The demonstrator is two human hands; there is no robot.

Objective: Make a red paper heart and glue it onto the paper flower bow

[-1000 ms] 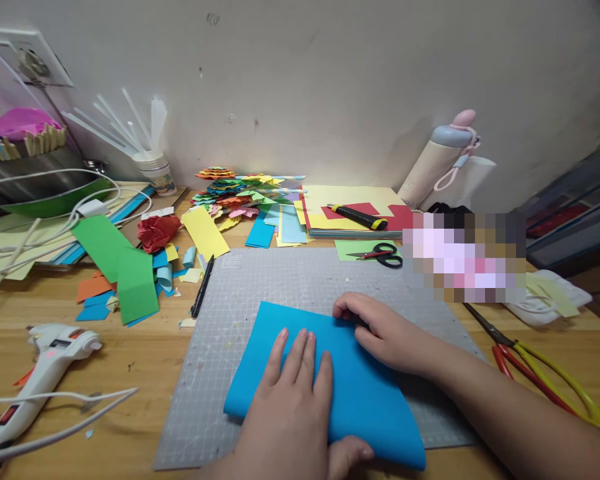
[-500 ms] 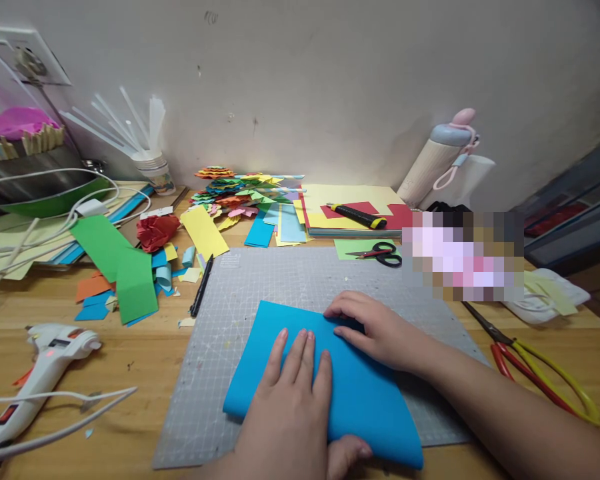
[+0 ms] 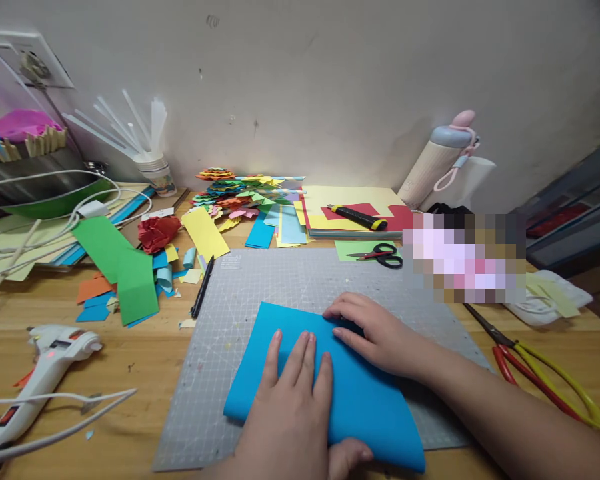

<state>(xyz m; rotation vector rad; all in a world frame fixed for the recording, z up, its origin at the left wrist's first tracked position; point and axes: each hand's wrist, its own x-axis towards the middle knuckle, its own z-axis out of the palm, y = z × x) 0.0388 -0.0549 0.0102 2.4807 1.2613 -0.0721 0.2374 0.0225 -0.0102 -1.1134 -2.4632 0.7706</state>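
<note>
A folded sheet of blue paper [image 3: 365,393] lies on the grey cutting mat [image 3: 275,273], its near edge curving over in a soft, rounded bend. My left hand [image 3: 295,407] rests flat on the paper with fingers stretched out and thumb to the right. Along the far edge, my right hand [image 3: 375,330] touches the sheet, its fingers bent and the thumb apart from them; I see nothing held in it. What lies beneath the fold is hidden.
A glue gun [image 3: 45,373] with a white cable lies left. Green paper strips [image 3: 137,283], a black pen [image 3: 203,287] and paper scraps sit beside the mat. Behind are small scissors [image 3: 387,255] and a utility knife [image 3: 357,217]. Red-and-yellow-handled scissors [image 3: 545,373] lie right.
Almost nothing differs. Both hands stay in the same place on the blue paper, and the whole view has shifted very slightly.
</note>
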